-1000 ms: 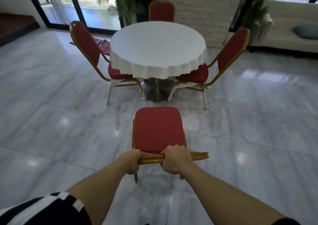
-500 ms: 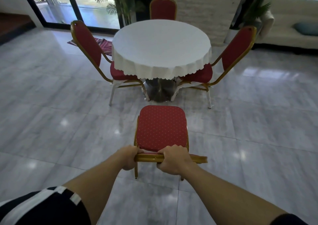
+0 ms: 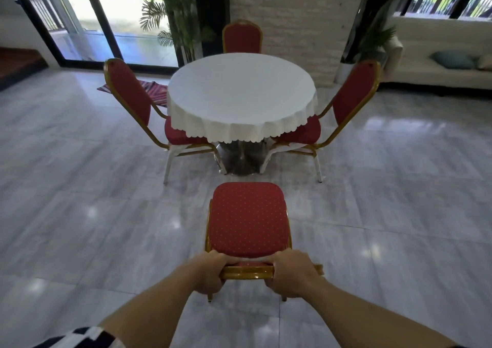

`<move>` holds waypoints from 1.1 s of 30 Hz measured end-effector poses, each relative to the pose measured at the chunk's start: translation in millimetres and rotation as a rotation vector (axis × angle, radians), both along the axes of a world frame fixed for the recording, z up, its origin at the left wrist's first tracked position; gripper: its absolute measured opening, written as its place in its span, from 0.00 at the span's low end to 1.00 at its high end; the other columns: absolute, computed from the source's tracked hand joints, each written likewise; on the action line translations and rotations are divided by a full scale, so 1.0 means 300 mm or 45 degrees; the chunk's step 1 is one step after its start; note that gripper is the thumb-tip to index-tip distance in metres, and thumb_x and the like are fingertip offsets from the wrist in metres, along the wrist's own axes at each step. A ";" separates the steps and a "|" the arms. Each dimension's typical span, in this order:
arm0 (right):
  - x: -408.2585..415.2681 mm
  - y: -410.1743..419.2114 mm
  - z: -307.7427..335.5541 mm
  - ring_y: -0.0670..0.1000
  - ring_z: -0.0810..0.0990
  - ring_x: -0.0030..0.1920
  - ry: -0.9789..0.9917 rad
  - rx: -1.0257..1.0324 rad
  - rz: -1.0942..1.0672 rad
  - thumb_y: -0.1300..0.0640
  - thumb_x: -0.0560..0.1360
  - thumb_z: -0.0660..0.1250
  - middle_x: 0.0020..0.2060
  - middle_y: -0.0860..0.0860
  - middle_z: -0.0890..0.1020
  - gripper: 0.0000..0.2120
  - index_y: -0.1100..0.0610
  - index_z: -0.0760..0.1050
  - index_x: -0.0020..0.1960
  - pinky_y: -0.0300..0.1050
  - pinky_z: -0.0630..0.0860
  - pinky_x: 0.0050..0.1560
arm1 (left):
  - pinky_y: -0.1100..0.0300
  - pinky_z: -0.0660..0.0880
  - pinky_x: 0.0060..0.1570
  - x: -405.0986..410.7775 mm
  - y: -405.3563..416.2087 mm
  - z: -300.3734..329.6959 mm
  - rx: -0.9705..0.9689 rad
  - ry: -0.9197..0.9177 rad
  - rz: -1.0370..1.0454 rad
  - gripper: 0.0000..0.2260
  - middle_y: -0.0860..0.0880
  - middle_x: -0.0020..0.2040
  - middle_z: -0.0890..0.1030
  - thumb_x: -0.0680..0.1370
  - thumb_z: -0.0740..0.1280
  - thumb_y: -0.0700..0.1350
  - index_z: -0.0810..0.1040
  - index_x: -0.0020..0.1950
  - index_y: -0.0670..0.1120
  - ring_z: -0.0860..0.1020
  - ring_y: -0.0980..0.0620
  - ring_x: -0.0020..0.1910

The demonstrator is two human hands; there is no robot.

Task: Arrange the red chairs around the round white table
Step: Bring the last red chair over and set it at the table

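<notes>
Both the left hand (image 3: pixel 210 273) and the right hand (image 3: pixel 294 271) clench the gold backrest rail of the fourth red chair (image 3: pixel 247 219), near the round white table (image 3: pixel 241 92). Pushed off-line, it probably strikes the table's metal pedestal (image 3: pixel 241 158).

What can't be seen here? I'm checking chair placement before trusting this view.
Head view only:
- Far chair: seat and legs hidden behind the table.
- Side chairs' seat fronts: under the tablecloth.
- Held chair: backrest foreshortened, its top rail partly covered by left hand and right hand.
</notes>
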State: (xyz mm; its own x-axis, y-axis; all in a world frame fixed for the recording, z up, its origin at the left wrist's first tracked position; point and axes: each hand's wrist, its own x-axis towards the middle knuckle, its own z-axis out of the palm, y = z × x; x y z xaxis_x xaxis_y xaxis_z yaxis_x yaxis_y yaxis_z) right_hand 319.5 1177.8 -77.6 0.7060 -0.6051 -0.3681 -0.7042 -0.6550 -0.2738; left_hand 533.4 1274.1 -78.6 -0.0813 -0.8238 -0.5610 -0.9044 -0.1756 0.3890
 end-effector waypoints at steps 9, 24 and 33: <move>0.101 -0.246 0.008 0.53 0.84 0.46 0.000 0.010 -0.011 0.46 0.77 0.66 0.46 0.45 0.87 0.14 0.38 0.85 0.60 0.49 0.81 0.53 | 0.52 0.80 0.52 0.082 -0.215 0.018 -0.063 0.017 0.050 0.17 0.51 0.51 0.82 0.78 0.65 0.37 0.80 0.61 0.56 0.80 0.49 0.51; 0.405 -0.863 0.018 0.56 0.84 0.46 0.005 0.037 -0.010 0.50 0.76 0.67 0.43 0.48 0.86 0.07 0.42 0.83 0.49 0.52 0.80 0.53 | 0.62 0.70 0.50 0.372 -0.836 0.038 -0.116 -0.045 0.060 0.22 0.56 0.48 0.75 0.81 0.61 0.37 0.77 0.71 0.54 0.76 0.52 0.52; 0.573 -1.096 0.013 0.58 0.84 0.49 0.020 0.000 -0.019 0.49 0.77 0.66 0.47 0.49 0.87 0.13 0.43 0.85 0.57 0.52 0.79 0.56 | 0.62 0.68 0.50 0.541 -1.076 0.044 -0.139 -0.087 0.012 0.23 0.54 0.51 0.72 0.82 0.62 0.39 0.74 0.74 0.57 0.74 0.52 0.52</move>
